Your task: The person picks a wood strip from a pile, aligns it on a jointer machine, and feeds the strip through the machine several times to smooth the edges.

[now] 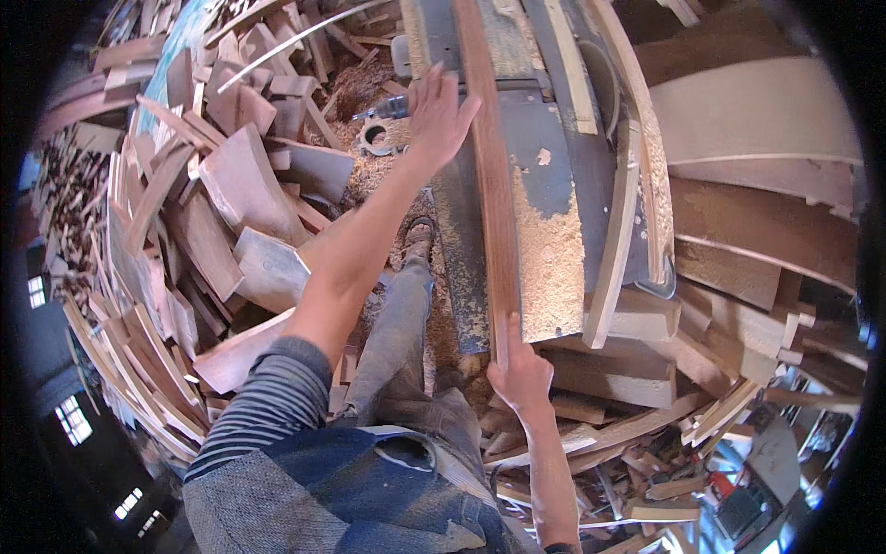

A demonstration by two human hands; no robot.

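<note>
A long reddish-brown wooden strip [494, 194] lies lengthwise on the grey metal bed [549, 171] of a woodworking machine, pointing away from me. My right hand [523, 377] grips its near end, just past the front edge of the bed, with the index finger stretched along the wood. Farther up, my left hand [441, 120] is spread flat over the left side of the bed. Its thumb reaches to the strip's left side; whether it presses on the wood I cannot tell. Pale sawdust [549, 268] covers part of the metal right of the strip.
Heaped wood offcuts [249, 185] crowd the left side. Stacked boards [757, 212] stand at the right, with more blocks [609, 369] below the bed. A narrow batten [614, 240] leans along the bed's right side. A ring-shaped metal part [376, 138] sits beside the machine at left.
</note>
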